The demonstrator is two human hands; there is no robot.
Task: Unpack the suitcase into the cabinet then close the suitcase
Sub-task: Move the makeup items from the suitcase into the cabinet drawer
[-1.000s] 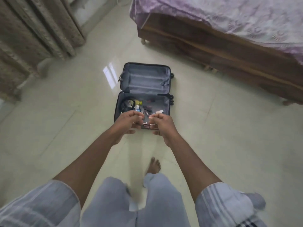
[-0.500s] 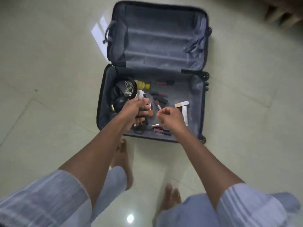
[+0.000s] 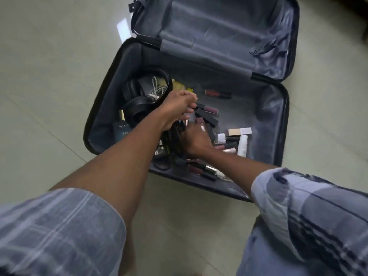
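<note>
On the pale glossy tile floor (image 3: 49, 96):
Suitcase (image 3: 103, 108): dark hard shell, rounded corners, lying flat and open; grey fabric lining, wrinkled in the lid half at the far side.
Suitcase contents: all in the near half — black padded headphones (image 3: 137, 104) with a white cable (image 3: 156, 89) at the left wall; a dark blue boxy bottle with gold cap (image 3: 121, 128) nearer the left corner; a yellow item (image 3: 180, 86) just beyond the headphones; slim lipstick tubes (image 3: 207, 112) scattered mid-floor; white and cream tubes (image 3: 240, 136) toward the right wall.
Left hand (image 3: 177, 108): above the suitcase middle, fingers curled in; whether it holds anything cannot be told.
Right hand (image 3: 196, 139): low among the tubes, back up, fingers bent onto the clutter beside black cords (image 3: 173, 142); grip not discernible.
Sleeves: light woven check fabric, rolled to the elbows.
Change: half a second ago both hands hung above the contents — the right hand has since dropped into them, and the view has closed in on the suitcase.
</note>
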